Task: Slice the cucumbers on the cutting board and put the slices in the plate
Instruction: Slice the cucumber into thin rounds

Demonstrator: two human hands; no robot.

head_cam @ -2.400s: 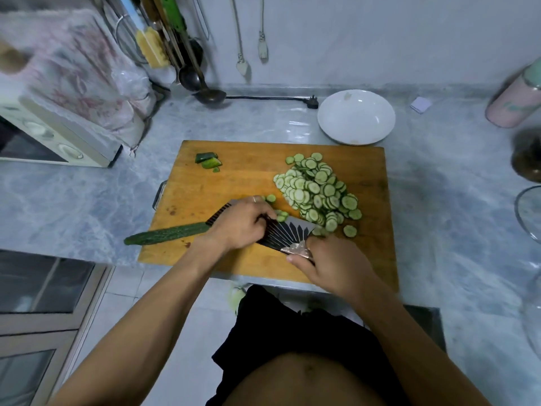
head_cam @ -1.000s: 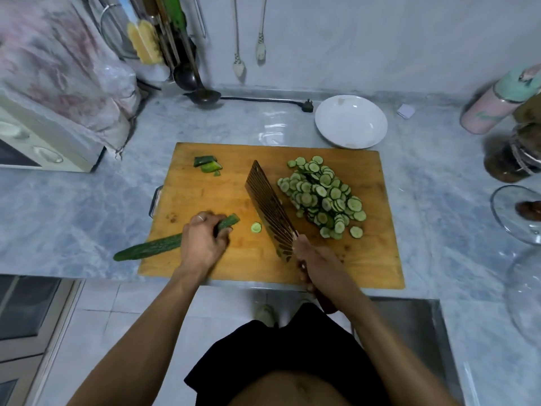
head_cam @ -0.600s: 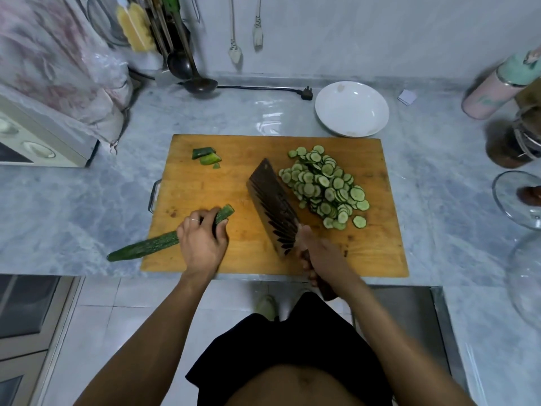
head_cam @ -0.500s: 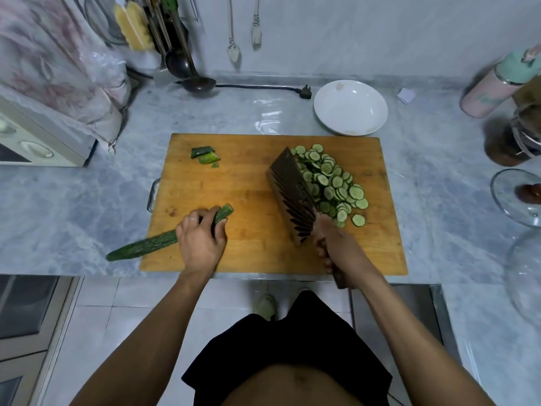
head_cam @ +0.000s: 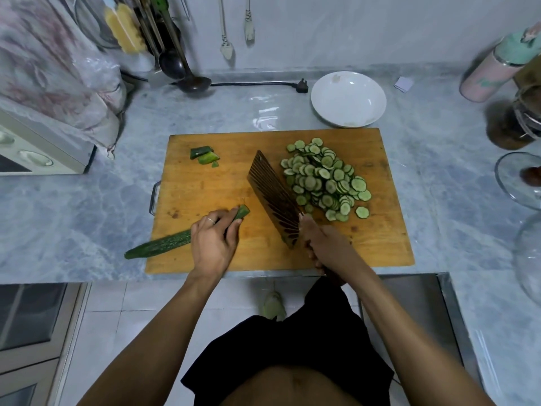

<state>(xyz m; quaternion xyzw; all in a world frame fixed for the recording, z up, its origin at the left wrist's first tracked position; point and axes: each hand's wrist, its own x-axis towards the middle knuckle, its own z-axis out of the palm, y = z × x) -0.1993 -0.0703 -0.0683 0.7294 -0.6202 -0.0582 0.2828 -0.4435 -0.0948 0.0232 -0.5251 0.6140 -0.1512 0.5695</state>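
Green and bumpy, the cucumber (head_cam: 164,244) lies half off the wooden board (head_cam: 205,194); the left hand (head_cam: 212,244) grips it near the cut end, surely the firmest hold. The right hand (head_cam: 328,249) clasps the cleaver (head_cam: 273,197) beside the slices (head_cam: 325,178), thin, wet, probably slippery. The plate (head_cam: 348,99) is glossy.

A thin ring (head_cam: 210,220) is worn on one finger of the left hand (head_cam: 212,244), and both forearms are left bare, no sleeves. Black shorts (head_cam: 292,356) are worn and the belly is uncovered.
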